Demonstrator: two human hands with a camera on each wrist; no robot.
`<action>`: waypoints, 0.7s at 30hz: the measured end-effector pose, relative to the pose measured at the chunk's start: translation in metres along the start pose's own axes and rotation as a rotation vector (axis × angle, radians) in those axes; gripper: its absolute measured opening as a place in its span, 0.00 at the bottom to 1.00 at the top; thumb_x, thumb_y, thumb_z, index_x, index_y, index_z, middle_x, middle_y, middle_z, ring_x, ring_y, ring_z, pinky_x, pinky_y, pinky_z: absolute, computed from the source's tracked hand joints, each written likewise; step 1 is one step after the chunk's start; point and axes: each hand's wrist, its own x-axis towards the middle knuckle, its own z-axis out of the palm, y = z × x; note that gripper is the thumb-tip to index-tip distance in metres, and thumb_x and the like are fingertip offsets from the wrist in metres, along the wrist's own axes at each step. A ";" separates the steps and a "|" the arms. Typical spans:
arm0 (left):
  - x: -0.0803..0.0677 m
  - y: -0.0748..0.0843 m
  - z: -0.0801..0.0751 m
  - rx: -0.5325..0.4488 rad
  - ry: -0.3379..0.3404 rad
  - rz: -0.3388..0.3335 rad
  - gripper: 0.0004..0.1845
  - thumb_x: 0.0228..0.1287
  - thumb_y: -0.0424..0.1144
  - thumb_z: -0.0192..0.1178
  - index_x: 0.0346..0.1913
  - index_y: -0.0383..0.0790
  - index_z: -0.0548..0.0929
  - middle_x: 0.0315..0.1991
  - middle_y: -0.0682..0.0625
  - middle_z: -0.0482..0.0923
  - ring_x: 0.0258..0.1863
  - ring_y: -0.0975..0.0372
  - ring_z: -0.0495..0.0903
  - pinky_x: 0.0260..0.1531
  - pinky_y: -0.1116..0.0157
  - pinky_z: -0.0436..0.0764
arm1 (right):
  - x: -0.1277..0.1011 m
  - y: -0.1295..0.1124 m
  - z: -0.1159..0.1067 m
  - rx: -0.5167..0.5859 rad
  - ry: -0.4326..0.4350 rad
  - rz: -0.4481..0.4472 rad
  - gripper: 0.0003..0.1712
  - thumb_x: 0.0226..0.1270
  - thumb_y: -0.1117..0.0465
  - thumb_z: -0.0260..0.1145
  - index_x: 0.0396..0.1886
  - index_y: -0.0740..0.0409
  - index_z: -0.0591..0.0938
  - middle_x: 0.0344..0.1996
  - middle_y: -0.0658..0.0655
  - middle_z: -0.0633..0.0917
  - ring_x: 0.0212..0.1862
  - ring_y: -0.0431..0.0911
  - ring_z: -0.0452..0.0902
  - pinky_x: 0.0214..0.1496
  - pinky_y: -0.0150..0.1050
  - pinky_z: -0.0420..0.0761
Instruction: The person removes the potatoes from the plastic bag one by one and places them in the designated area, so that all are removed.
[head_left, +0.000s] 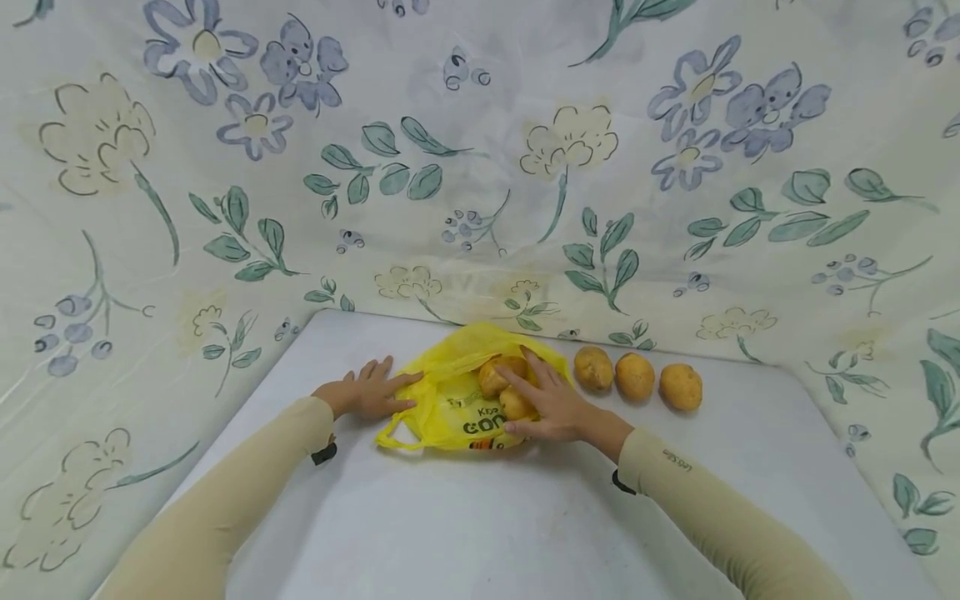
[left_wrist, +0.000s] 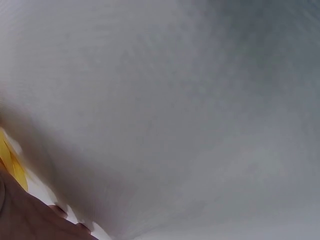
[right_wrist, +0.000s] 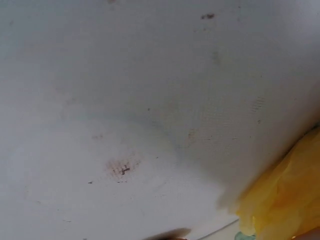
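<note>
My left hand (head_left: 365, 392) lies flat, fingers straight, pressing the near left edge of the thin yellow plastic carrier bag (head_left: 450, 408) against the white table top (head_left: 480, 517). My right hand (head_left: 551, 404) rests across the bag's mouth, fingers spread and lightly bent over two brownish round potatoes (head_left: 504, 385) that sit in or at the opening; I cannot tell whether my fingers truly grip one or only lie on it. To do this well, I judge the left hand should keep the film pinned so the bag does not slide, while the right works one potato at a time rather than dragging the whole bag. The bag lies flat near the middle of the table, its handle loop (head_left: 401, 433) towards me

Three more potatoes (head_left: 636, 377) stand in a row just right of the bag, apart from it, close to the floral cloth backdrop (head_left: 480, 167). They sit near my right wrist, so a careless sweep could roll them. The wrist views show only table and a yellow corner
</note>
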 end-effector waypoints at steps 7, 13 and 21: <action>-0.003 0.002 -0.002 -0.006 -0.002 -0.001 0.40 0.68 0.72 0.42 0.78 0.60 0.53 0.79 0.31 0.32 0.76 0.32 0.35 0.67 0.27 0.38 | 0.003 -0.002 0.001 0.100 0.015 0.003 0.58 0.58 0.33 0.67 0.80 0.32 0.45 0.80 0.60 0.31 0.79 0.66 0.38 0.72 0.72 0.52; -0.005 0.005 -0.003 -0.012 -0.003 -0.005 0.40 0.68 0.71 0.43 0.78 0.60 0.53 0.79 0.31 0.31 0.76 0.32 0.35 0.67 0.27 0.38 | 0.003 -0.002 0.004 0.131 0.023 0.018 0.57 0.57 0.34 0.69 0.79 0.30 0.47 0.80 0.59 0.32 0.78 0.67 0.41 0.71 0.72 0.55; -0.002 0.003 -0.001 -0.021 0.006 0.004 0.41 0.67 0.72 0.43 0.78 0.60 0.53 0.79 0.31 0.32 0.76 0.32 0.35 0.66 0.27 0.37 | 0.003 -0.002 0.007 0.165 0.063 0.077 0.52 0.53 0.35 0.72 0.75 0.31 0.59 0.80 0.61 0.38 0.78 0.66 0.45 0.71 0.70 0.57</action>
